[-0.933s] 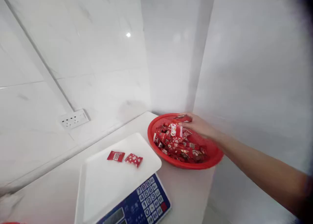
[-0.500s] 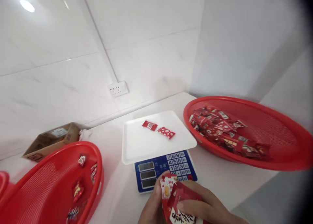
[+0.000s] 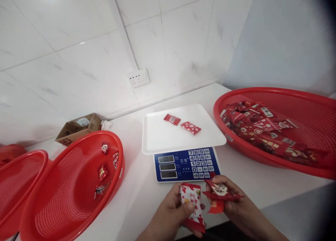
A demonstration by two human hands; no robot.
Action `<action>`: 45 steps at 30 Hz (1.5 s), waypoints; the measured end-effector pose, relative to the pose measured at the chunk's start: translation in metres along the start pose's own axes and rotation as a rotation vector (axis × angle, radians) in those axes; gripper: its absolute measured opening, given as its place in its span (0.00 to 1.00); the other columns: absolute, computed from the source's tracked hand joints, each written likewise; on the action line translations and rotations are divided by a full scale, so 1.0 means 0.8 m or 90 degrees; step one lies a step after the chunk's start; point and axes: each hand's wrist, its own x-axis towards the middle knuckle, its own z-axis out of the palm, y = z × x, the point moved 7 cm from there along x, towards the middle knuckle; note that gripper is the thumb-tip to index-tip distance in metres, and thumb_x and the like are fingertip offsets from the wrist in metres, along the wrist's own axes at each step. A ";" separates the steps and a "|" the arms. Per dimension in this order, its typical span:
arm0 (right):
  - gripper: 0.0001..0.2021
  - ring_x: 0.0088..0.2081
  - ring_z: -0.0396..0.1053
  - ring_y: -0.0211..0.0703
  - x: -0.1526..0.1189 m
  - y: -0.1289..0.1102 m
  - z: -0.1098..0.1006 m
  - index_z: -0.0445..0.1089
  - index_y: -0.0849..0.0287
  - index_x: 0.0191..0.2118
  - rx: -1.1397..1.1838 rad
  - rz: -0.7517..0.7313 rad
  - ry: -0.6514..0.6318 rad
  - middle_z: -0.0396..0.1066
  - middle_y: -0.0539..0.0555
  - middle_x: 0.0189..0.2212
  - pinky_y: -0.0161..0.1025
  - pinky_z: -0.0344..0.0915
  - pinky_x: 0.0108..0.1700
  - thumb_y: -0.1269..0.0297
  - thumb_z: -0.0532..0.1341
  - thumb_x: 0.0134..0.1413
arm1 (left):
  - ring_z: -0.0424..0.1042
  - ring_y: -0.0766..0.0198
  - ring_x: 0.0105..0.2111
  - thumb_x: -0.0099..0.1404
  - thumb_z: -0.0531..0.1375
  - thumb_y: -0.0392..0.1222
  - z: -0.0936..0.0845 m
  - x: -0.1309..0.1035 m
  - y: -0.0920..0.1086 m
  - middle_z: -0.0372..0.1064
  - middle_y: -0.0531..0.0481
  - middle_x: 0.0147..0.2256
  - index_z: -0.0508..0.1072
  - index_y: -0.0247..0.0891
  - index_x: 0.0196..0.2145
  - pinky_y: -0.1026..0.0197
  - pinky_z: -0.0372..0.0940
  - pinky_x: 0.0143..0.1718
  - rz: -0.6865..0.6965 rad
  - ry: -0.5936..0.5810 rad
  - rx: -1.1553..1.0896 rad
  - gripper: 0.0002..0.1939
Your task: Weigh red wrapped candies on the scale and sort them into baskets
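Left hand [image 3: 172,213] grips white-and-red packet [image 3: 193,213], thumb on its face; right hand [image 3: 240,204], just beside, grips dark-red packets [image 3: 231,196]; all near front edge of scale [image 3: 185,164]; 2 small packets [image 3: 190,127] lie on white tray [image 3: 168,141], beyond hands.

Bright scene, cool white light, likely from above. Broad soft glare on glossy wall tiles [image 3: 105,62], upper left; small glint below it. White pan [image 3: 168,139] close to washed out. Shadows soft, faint grey beneath basket [image 3: 309,115] at worktop's [image 3: 136,164] right end. Keypad [image 3: 201,163] legible, display [image 3: 167,166] digits faint. Packet [image 3: 220,189] in right grip [image 3: 243,209] slightly soft, print hard to read. Wide-angle stretch pulls basket toward frame's right edge; black vignette, upper right corner.
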 end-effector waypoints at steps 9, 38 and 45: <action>0.23 0.27 0.66 0.37 0.008 0.030 0.003 0.71 0.53 0.37 0.015 0.082 -0.097 0.70 0.49 0.28 0.36 0.61 0.31 0.54 0.73 0.31 | 0.71 0.64 0.32 0.61 0.58 0.48 -0.054 -0.002 0.174 0.71 0.51 0.34 0.60 0.40 0.48 0.61 0.66 0.34 0.315 0.315 0.441 0.19; 0.33 0.28 0.69 0.41 -0.007 0.030 0.016 0.54 0.54 0.62 -0.328 0.106 -0.111 0.70 0.58 0.44 0.43 0.69 0.31 0.46 0.55 0.54 | 0.69 0.66 0.28 0.56 0.64 0.46 0.001 0.020 -0.008 0.71 0.48 0.32 0.68 0.37 0.50 0.63 0.64 0.32 0.110 -0.066 0.175 0.25; 0.30 0.31 0.69 0.42 -0.003 0.004 0.040 0.58 0.56 0.59 -0.370 0.101 -0.102 0.71 0.56 0.36 0.40 0.68 0.30 0.44 0.53 0.55 | 0.70 0.67 0.23 0.52 0.66 0.50 -0.010 0.025 -0.005 0.71 0.49 0.26 0.66 0.33 0.44 0.66 0.63 0.24 0.101 -0.037 0.023 0.26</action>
